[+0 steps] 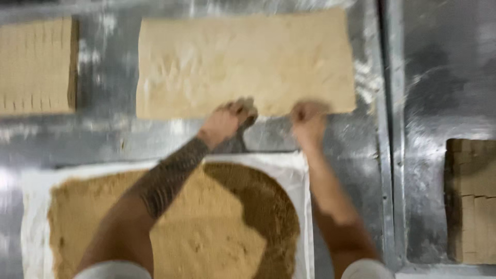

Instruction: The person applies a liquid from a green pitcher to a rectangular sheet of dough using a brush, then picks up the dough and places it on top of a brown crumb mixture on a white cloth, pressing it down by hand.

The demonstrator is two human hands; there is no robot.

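Head view, motion-blurred throughout.

Dough sheet [245, 64]: pale, rectangular, lying flat on the steel counter [439, 67], far centre. Its near edge runs left to right just beyond both hands.

Left hand [227, 120]: at the near edge of the sheet, left of centre. Fingers curled down onto or over the edge; the fingertips overlap the dough margin. Grip looks closed on the edge, but blur hides whether the fingers pinch the dough or only press on it, so I cannot tell for sure. Forearm bears a dark patterned band and reaches in from near left.

Right hand [309, 118]: at the same near edge, right of centre, well apart from the left hand. Knuckles up, fingers bent toward the sheet; it touches the edge. Grip state likewise not resolved, cannot tell.

The sheet lies on the far side of both grips, extending away from the fingertips; only its near margin is at the hands.

Surroundings:
- Tray [289, 165], white, near centre, beneath both forearms; holds a spread of brown crumb filling [206, 232], partly in shadow on its right side.
- Stack of cut dough pieces [36, 64], far left, apart from the sheet.
- Second block of cut dough [473, 201], near right, beyond a raised seam in the counter.
- Flour smears on the counter near the sheet's corners.
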